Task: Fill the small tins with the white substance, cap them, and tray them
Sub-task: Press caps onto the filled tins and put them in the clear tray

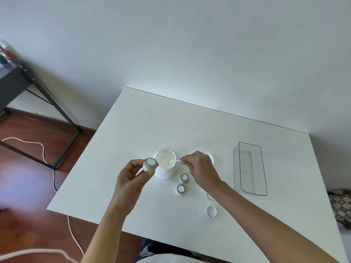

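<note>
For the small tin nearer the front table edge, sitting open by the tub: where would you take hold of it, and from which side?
Take the nearer small tin by its round side wall, pinching across it from above with thumb and fingertip. It stands upright with its mouth up, so a grip on the rim's outside keeps fingers out of the opening. The other tin and the white tub crowd the far side, so probably approach from the near side.

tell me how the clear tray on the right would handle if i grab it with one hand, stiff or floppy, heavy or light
The clear tray looks like thin-walled rigid plastic, so it probably keeps its shape but may flex a little if held by one long side. It holds nothing now, so it is likely light. Its smooth glossy walls could be slippery, and on the smooth white table it would probably slide rather than tip.
</note>
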